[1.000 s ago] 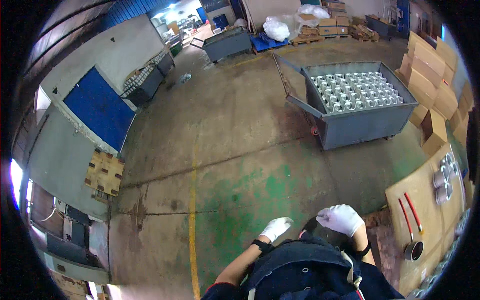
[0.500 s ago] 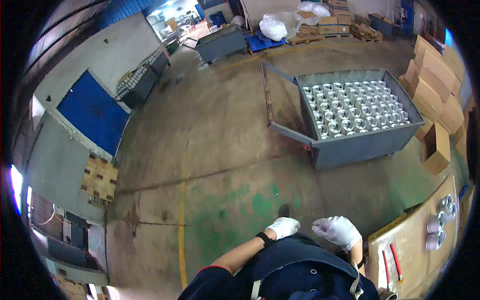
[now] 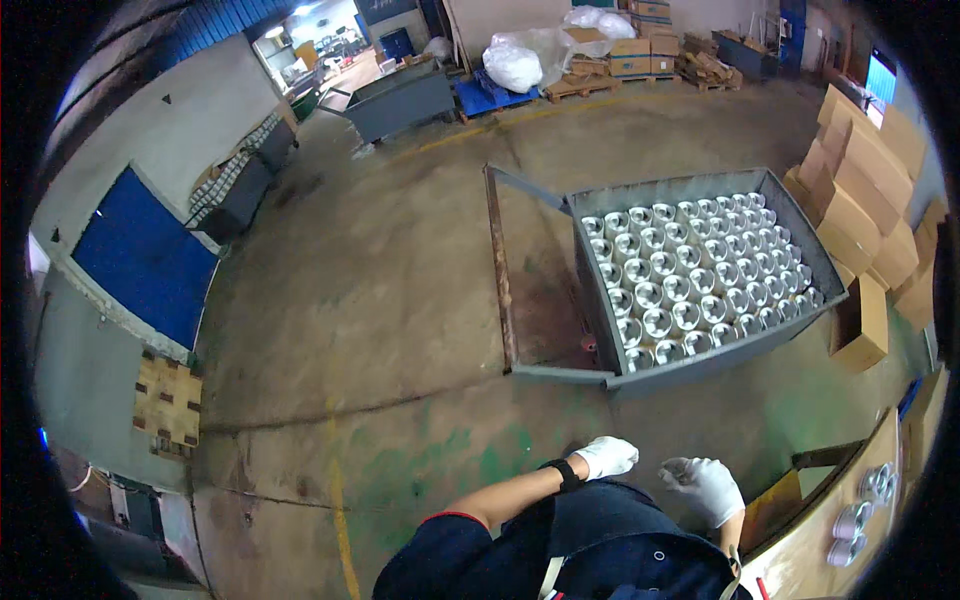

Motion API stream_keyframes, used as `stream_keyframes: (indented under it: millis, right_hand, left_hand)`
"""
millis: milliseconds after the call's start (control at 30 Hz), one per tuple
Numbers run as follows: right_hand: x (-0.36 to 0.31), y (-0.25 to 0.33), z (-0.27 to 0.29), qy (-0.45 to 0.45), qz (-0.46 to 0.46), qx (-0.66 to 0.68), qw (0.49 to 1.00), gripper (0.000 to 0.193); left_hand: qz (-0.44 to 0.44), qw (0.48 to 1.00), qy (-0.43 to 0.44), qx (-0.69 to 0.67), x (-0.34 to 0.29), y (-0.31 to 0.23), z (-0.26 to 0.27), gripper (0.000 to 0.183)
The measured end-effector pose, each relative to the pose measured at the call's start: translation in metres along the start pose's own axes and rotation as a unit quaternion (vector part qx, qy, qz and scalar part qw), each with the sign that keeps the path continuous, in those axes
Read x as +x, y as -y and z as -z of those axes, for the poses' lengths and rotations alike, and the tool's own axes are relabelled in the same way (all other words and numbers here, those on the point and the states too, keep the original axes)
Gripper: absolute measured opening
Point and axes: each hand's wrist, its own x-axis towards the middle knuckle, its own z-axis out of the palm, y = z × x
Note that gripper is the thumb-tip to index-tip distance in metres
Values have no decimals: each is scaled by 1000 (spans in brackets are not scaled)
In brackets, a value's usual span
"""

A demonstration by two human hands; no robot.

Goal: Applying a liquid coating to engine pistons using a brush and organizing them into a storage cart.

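My left hand [image 3: 607, 457], in a white glove with a dark band at the wrist, is in front of my body. Its fingers are curled in, and nothing shows in them. To its right is my right hand [image 3: 708, 490], also white-gloved, with its fingers loosely bent, a little apart and holding nothing visible. Both hands are clear of any object. Ahead of them stands a grey metal cart [image 3: 715, 365] with a frame handle [image 3: 500, 270] on its left side. Rows of silvery, cup-shaped metal parts [image 3: 688, 287] fill it.
A tan-topped table [image 3: 810, 550] at the near right bears several metal parts [image 3: 850, 520]. Cardboard boxes [image 3: 860, 210] are stacked beyond the cart. Another grey cart [image 3: 405, 105], wrapped bundles [image 3: 512, 68] and pallets stand at the back. A wooden pallet [image 3: 168, 400] leans on the left wall.
The loaded cart appears nearer and lower in view, and its contents show more fully. The table has slid toward the lower right. Both hands sit slightly further right, still with nothing visible in them.
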Motion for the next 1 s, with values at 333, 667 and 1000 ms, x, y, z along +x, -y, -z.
stream_keyframes:
  millis: [333, 667, 1000]
  right_hand:
    - [100, 2, 46, 78, 79, -59, 992, 40]
    - [154, -36, 75, 49, 273, -96, 956, 28]
    - [194, -62, 70, 120, 381, -130, 907, 38]
  left_hand:
    - [139, 985, 74, 66, 30, 98, 34, 26]
    - [444, 888, -101, -66, -20, 190, -16, 39]
    - [369, 914, -90, -141, -64, 237, -156, 40]
